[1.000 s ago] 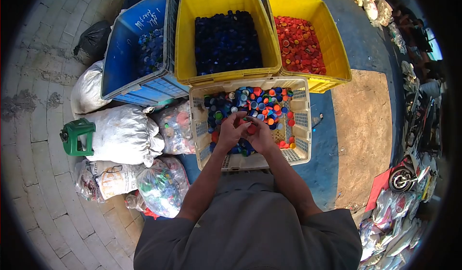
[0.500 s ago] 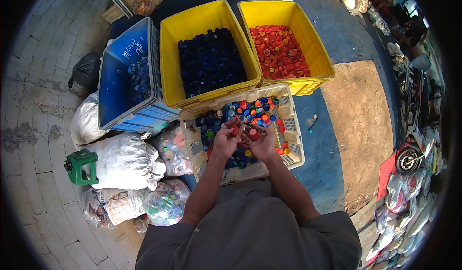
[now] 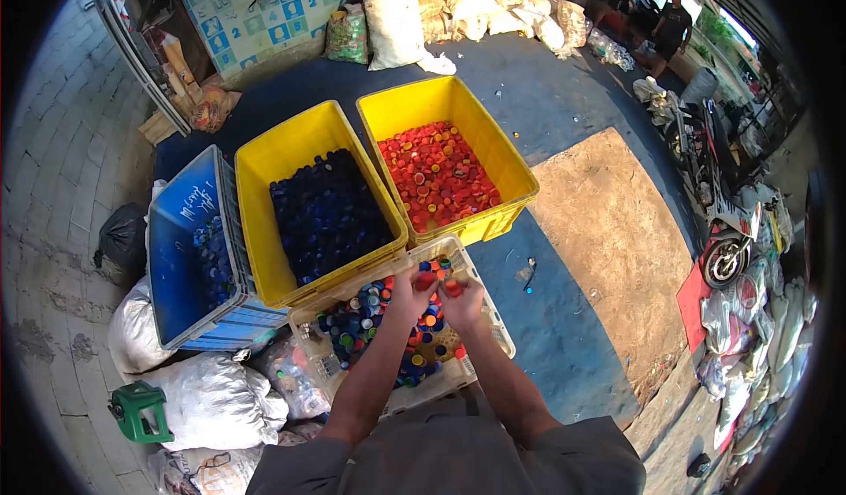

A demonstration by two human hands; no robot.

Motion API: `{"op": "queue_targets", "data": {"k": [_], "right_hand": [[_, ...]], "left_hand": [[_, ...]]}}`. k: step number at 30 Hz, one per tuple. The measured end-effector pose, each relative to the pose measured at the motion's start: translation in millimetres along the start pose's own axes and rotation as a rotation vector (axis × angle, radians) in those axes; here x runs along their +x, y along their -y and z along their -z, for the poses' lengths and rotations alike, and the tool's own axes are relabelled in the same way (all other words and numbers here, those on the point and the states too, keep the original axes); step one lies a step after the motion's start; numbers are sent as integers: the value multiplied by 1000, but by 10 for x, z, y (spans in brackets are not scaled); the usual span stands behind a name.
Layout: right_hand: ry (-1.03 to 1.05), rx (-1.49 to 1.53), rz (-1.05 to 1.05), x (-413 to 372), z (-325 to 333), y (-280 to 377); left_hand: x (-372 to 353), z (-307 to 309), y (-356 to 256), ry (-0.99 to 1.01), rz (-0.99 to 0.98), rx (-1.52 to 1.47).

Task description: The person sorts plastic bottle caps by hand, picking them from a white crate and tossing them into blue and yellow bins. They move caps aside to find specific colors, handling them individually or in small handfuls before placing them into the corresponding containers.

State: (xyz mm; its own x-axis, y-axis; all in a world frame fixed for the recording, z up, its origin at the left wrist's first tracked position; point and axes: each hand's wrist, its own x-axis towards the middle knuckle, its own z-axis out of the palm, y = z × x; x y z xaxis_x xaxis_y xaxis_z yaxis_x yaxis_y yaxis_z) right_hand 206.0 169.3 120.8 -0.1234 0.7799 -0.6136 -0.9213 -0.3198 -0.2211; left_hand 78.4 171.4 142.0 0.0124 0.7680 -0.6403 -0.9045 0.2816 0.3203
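The left hand (image 3: 407, 299) is curled around red caps (image 3: 425, 281); the right hand (image 3: 465, 305), just beside it, also holds red caps, their exact count unclear. Both hands are positioned above the white crate (image 3: 499, 333), which contains mixed caps (image 3: 354, 320). Beyond stand two yellow bins (image 3: 498, 156), containing dark blue caps (image 3: 328, 213) and red caps respectively; a blue bin (image 3: 181, 270) stands left.

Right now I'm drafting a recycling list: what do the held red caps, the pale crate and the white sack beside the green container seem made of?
Red caps: probably smooth plastic, judging by their bright, uniform colour.
Pale crate: likely rigid, dull plastic, with lattice sides.
White sack: perhaps woven plastic, faintly shiny in its folds; cloth is possible.
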Motion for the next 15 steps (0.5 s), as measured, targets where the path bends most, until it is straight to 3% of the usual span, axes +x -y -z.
{"op": "queue_targets", "data": {"k": [1,2,4,7,10,15], "right_hand": [[177,-58,38,75,-341,130],[219,-5,68,-47,-868,279],[283,-38,43,117,-1349,499],[318,-188,162,36,-1625,619],[254,-309,216,-35,-1328,568],[128,-790,96,-253,-83,154]], "left_hand": [[102,-289,-154,108,-9,-54],[190,-610,-347,215,-19,-108],[148,-1188,-717,118,49,-160],[-16,-1473,-881,-110,-124,-67],[-95,-831,-825,229,-250,20],[-305,756,-447,-95,-213,-104]]}}
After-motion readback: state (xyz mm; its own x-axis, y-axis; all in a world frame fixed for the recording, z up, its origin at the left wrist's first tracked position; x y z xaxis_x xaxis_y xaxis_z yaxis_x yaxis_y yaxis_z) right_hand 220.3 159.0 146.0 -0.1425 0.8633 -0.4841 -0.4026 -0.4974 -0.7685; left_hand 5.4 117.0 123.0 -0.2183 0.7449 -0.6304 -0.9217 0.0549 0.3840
